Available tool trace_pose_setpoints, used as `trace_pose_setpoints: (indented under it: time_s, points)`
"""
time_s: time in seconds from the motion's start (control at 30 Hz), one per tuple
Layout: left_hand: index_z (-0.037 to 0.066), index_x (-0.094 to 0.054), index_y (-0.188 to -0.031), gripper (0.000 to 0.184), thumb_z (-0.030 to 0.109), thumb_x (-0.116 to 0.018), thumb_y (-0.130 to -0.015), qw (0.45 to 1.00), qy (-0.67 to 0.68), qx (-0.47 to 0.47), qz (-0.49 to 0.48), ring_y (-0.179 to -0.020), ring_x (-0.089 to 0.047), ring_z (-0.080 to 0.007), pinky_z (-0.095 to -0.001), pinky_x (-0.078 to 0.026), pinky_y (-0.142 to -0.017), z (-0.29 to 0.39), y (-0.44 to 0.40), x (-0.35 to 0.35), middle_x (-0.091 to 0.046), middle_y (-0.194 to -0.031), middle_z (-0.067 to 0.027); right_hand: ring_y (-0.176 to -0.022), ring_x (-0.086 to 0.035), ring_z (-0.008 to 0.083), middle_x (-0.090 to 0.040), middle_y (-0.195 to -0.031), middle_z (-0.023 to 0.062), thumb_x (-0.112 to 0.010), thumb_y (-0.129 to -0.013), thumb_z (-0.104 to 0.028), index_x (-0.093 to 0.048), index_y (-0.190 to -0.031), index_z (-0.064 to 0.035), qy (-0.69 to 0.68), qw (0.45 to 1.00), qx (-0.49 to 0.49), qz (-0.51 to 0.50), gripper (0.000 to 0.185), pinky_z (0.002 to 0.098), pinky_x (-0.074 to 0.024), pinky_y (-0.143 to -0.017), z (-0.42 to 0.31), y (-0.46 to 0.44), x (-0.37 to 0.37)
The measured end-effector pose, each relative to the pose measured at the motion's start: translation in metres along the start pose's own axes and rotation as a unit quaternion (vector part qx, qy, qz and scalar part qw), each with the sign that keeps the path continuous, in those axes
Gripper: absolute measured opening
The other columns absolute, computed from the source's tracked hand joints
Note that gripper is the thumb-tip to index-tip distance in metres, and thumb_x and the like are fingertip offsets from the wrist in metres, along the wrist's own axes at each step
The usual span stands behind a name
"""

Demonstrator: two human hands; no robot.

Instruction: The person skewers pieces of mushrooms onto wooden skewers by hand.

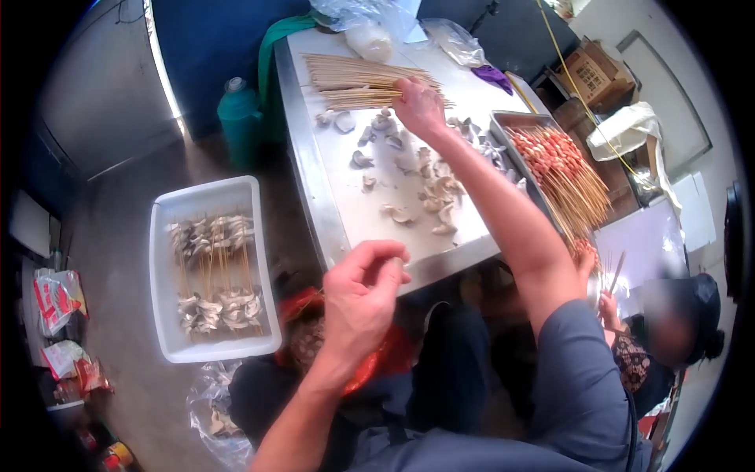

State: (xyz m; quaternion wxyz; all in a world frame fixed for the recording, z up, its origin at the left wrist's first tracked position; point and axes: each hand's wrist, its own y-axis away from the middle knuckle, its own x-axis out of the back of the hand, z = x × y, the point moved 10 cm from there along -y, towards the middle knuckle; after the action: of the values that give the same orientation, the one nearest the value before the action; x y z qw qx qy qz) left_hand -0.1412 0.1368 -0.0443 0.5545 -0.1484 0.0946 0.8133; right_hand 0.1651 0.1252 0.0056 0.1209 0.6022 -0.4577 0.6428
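Skewers (346,72) of thin, pale wood are laid in loose parallel rows at the far side of the table (344,216), probably so that single ones can be drawn easily; their right ends are touched by the right hand (419,104), though whether any is pinched cannot be told; the left hand (363,283) is held near, fingers curled, any contents hidden; curled, grey-white mushroom pieces (440,189) are scattered between, presumably for easy reach; loaded skewers (220,236) are lined in the smooth white tub (160,291) at left, mushrooms massed at far and near ends, seemingly to save room.
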Motion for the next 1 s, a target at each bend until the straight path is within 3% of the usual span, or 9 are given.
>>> trace_pose_setpoints:
  time_s: [0.2, 0.3, 0.43, 0.5, 0.73, 0.93, 1.0]
  points:
    - [-0.002, -0.064, -0.104, 0.015, 0.003, -0.055, -0.093, 0.999, -0.001, 0.033, -0.027, -0.082, -0.065, -0.0126, -0.0244, -0.050, -0.075, -0.007, -0.006, -0.001, -0.068, -0.096, -0.0060, -0.115, -0.055, 0.0359, -0.058, -0.121, 0.0163, -0.052, -0.082, -0.008, -0.063, -0.107, -0.0046, 0.082, 0.993, 0.079, 0.000, 0.028, 0.0470, -0.0459, -0.096, -0.004, -0.047, -0.039]
    - [-0.003, -0.064, -0.102, 0.015, 0.002, -0.055, -0.092, 0.998, -0.014, 0.053, -0.039, -0.083, -0.066, -0.0130, -0.0252, -0.052, -0.077, -0.007, -0.008, -0.002, -0.068, -0.096, -0.0061, -0.109, -0.059, 0.0370, -0.064, -0.112, 0.0167, -0.052, -0.081, -0.006, -0.064, -0.106, -0.0055, 0.087, 0.987, 0.058, -0.122, 0.027, 0.0461, -0.0460, -0.095, 0.008, -0.067, -0.072]
    - [-0.003, -0.064, -0.101, 0.014, 0.002, -0.055, -0.091, 0.997, -0.044, 0.034, -0.049, -0.082, -0.066, -0.0125, -0.0248, -0.052, -0.076, -0.008, -0.012, 0.001, -0.068, -0.095, -0.0062, -0.103, -0.062, 0.0370, -0.066, -0.103, 0.0167, -0.053, -0.081, -0.007, -0.066, -0.102, -0.0068, 0.088, 0.985, 0.069, -0.131, 0.024, 0.0464, -0.0467, -0.092, 0.007, -0.066, -0.069]
    - [-0.003, -0.064, -0.101, 0.014, 0.002, -0.056, -0.091, 0.996, -0.069, 0.015, -0.048, -0.081, -0.066, -0.0122, -0.0243, -0.052, -0.075, -0.005, -0.013, 0.001, -0.068, -0.093, -0.0067, -0.100, -0.062, 0.0367, -0.067, -0.098, 0.0168, -0.055, -0.083, -0.009, -0.067, -0.097, -0.0070, 0.139, 0.975, 0.156, -0.072, 0.019, 0.0470, -0.0470, -0.088, -0.011, -0.057, -0.055]
    - [-0.003, -0.065, -0.099, 0.013, 0.002, -0.056, -0.090, 0.995, -0.092, -0.004, -0.039, -0.079, -0.066, -0.0127, -0.0246, -0.051, -0.072, 0.001, -0.014, 0.004, -0.068, -0.091, -0.0073, -0.097, -0.063, 0.0370, -0.067, -0.094, 0.0179, -0.052, -0.086, -0.012, -0.065, -0.096, -0.0059, 0.131, 0.978, 0.149, -0.064, 0.017, 0.0482, -0.0470, -0.085, -0.003, -0.048, -0.042]
    - [-0.003, -0.065, -0.099, 0.014, 0.001, -0.056, -0.089, 0.996, -0.088, -0.008, -0.026, -0.078, -0.066, -0.0124, -0.0251, -0.051, -0.072, 0.001, -0.011, 0.008, -0.068, -0.090, -0.0067, -0.091, -0.062, 0.0398, -0.063, -0.099, 0.0188, -0.045, -0.092, -0.012, -0.053, -0.102, -0.0054, 0.094, 0.979, 0.178, 0.031, 0.015, 0.0507, -0.0484, -0.078, -0.019, -0.043, -0.013]
    - [-0.004, -0.066, -0.097, 0.015, 0.004, -0.058, -0.087, 0.998, -0.062, -0.024, -0.006, -0.073, -0.063, -0.0169, -0.0269, -0.049, -0.067, 0.005, -0.009, 0.011, -0.068, -0.086, -0.0120, -0.087, -0.060, 0.0406, -0.060, -0.095, 0.0179, -0.049, -0.093, -0.012, -0.045, -0.101, -0.0062, 0.067, 0.974, 0.207, 0.068, 0.010, 0.0497, -0.0473, -0.074, -0.030, -0.040, 0.003]
